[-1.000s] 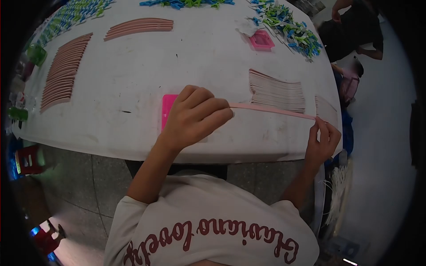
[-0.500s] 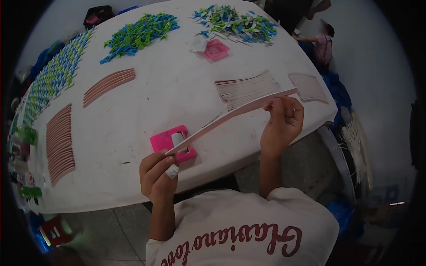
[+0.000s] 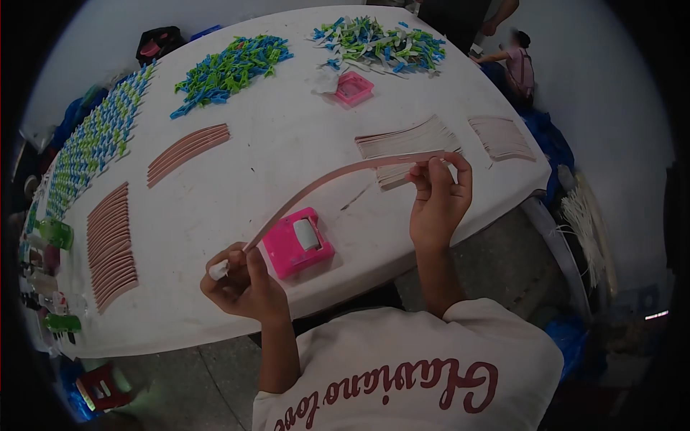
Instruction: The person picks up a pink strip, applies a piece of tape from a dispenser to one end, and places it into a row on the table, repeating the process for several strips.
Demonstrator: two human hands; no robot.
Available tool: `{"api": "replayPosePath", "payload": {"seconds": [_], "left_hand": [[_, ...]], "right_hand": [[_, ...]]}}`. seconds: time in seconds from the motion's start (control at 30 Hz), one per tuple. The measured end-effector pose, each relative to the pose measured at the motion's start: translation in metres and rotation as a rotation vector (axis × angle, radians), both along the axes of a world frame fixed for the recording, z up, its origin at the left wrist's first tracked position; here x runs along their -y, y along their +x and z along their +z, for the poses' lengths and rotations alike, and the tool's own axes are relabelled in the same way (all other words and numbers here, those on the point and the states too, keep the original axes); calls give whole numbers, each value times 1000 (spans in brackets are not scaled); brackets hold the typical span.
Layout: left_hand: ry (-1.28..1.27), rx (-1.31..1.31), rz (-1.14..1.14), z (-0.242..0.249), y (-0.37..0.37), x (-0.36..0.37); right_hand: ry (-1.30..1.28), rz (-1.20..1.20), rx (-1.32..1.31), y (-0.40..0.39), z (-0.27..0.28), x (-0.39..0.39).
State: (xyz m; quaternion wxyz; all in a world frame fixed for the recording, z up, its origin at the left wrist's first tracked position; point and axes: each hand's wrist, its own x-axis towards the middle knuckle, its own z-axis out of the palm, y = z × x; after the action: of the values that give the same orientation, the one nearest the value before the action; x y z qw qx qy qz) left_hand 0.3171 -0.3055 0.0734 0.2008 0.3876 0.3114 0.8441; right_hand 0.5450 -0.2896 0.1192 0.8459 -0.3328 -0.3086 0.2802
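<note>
A long, thin pinkish strip [image 3: 316, 184] is stretched between my hands above the table, bowed upward in an arc. My left hand [image 3: 248, 284] pinches its lower left end; a white wrap [image 3: 219, 269] covers one of that hand's fingertips. The other end is pinched between the thumb and fingers of my right hand [image 3: 440, 197]. Just right of my left hand, a pink box [image 3: 284, 248] with a white roller [image 3: 307, 234] in it stands on the table. Behind my right hand lies a stack of similar pale strips [image 3: 402, 138], partly hidden by the held one.
On the white table [image 3: 215, 215] lie more strips in a left row [image 3: 111, 251], an upper-left group [image 3: 188, 152] and a right stack [image 3: 501, 138]. Blue and green clips form a left pile [image 3: 233, 68] and a right pile [image 3: 381, 47]. Another person [image 3: 519, 68] sits beyond the right edge.
The strip has turned its broad face up and bowed more. My left hand has moved left and rolled over, uncovering the pink box; my right hand has shifted slightly left.
</note>
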Motion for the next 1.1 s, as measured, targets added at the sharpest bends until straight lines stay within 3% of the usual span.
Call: {"api": "replayPosePath", "payload": {"seconds": [0.33,0.57,0.63,0.7,0.8,0.87,0.93,1.0,1.03,1.1], "left_hand": [[-245,575,-270,0,-43,-11],[-314,623,-346,-12,-70,-13],[-394,529,-373,-13,-77,-11],[-411,504,-356,-19,-89,-14],[-424,392,-359,-21,-114,-25],[-416,306,-364,-22,-139,-40],[-487,11,-323,-27,-170,-62],[-543,-126,-283,-27,-198,-86],[-597,-262,-249,-28,-211,-97],[-631,-334,-222,-34,-235,-122]], "right_hand": [[-92,303,-219,-9,-8,-10],[-91,340,-24,-7,-6,-30],[-94,380,17,0,-2,-40],[-136,652,114,7,4,-54],[-258,877,239,11,2,-84],[-300,931,379,0,0,-105],[-335,980,517,-17,-6,-129],[-337,967,751,-39,-17,-155],[-329,972,750,-49,-27,-171],[-205,875,1046,-73,-47,-202]]}}
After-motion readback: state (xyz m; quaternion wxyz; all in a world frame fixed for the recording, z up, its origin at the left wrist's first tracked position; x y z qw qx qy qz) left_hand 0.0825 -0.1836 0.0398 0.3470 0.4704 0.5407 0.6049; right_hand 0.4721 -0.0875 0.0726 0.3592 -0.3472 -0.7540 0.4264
